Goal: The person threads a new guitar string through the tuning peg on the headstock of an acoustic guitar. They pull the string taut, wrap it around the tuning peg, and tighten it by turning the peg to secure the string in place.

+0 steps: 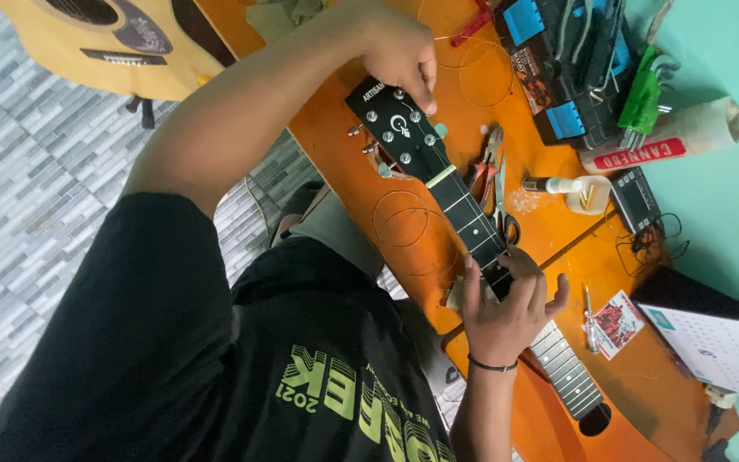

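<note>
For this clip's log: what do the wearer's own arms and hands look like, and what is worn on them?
Both hands are bare, with no gloves. One hand has a thin dark band around its wrist; the other hand shows nothing on its wrist or fingers. The forearms are uncovered. A short black sleeve covers one upper arm, part of a black T-shirt with yellow-green lettering.

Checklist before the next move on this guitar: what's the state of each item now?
1. Left hand at headstock: ok, fingers at its top edge.
2. Right hand on neck: ok, fingers over the frets.
3. String held in either hand: cannot tell.
4. Neck supported by table: ok.
5. Pliers handy: ok, beside the neck.
6. Loose string coil clear of neck: not ok, it lies against it.
</note>
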